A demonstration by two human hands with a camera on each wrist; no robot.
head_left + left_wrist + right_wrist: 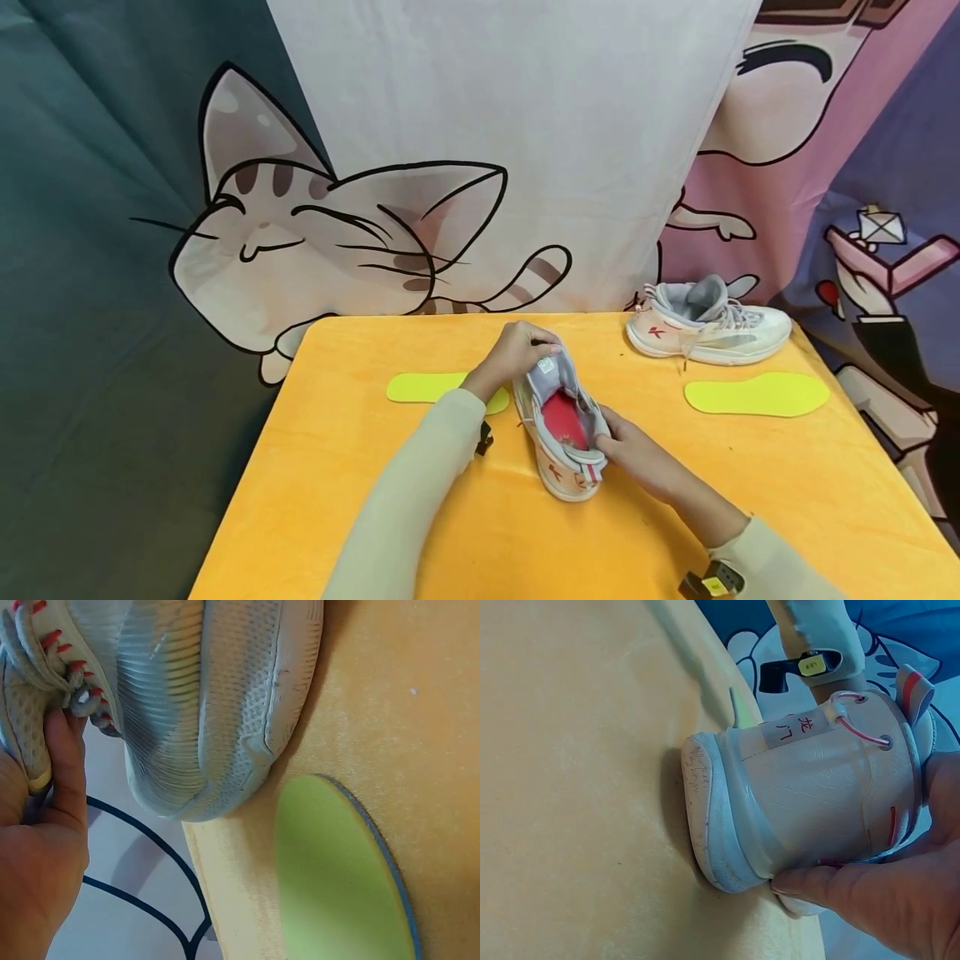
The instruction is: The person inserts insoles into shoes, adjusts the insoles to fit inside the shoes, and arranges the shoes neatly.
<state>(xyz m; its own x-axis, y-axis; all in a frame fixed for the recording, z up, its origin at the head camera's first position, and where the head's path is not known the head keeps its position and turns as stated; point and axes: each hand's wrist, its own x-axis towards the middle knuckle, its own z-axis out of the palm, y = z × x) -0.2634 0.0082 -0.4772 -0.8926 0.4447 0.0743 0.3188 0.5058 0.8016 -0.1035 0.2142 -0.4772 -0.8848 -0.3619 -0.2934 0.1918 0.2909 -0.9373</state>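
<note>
- Head view: sneaker (564, 433) in pale grey and cream, with a red inner lining showing through its opening and a red mark on the side, sits at the middle of the orange counter (360, 500), heel toward 6 o'clock. The left hand (517, 352) curls its fingers over the tongue at the shoe's 12 o'clock end; the right hand (637, 454) grips the heel collar from about 4 o'clock. A yellow-green insole (423, 387) lies just behind the left forearm at 9 o'clock of the shoe, partly hidden. A second sneaker (708, 329) stands at 2 o'clock near the counter's far edge, with another insole (757, 394) just in front of it. A cartoon cat backdrop (315, 233) hangs behind.
- Left wrist view: ribbed grey toe of the sneaker (202, 705) rests on the counter (420, 697); red lace loops show at 10 o'clock. The left hand (41, 847) pinches the grey tongue at 9 o'clock. The green insole (337, 877), blue-edged, lies at 5 o'clock, close to the toe but apart from it.
- Right wrist view: cream heel of the sneaker (810, 810), bearing a label with red characters, stands on the counter (577, 787). The right hand (885, 900) holds it from 5 o'clock, fingers wrapped under the sole edge.
</note>
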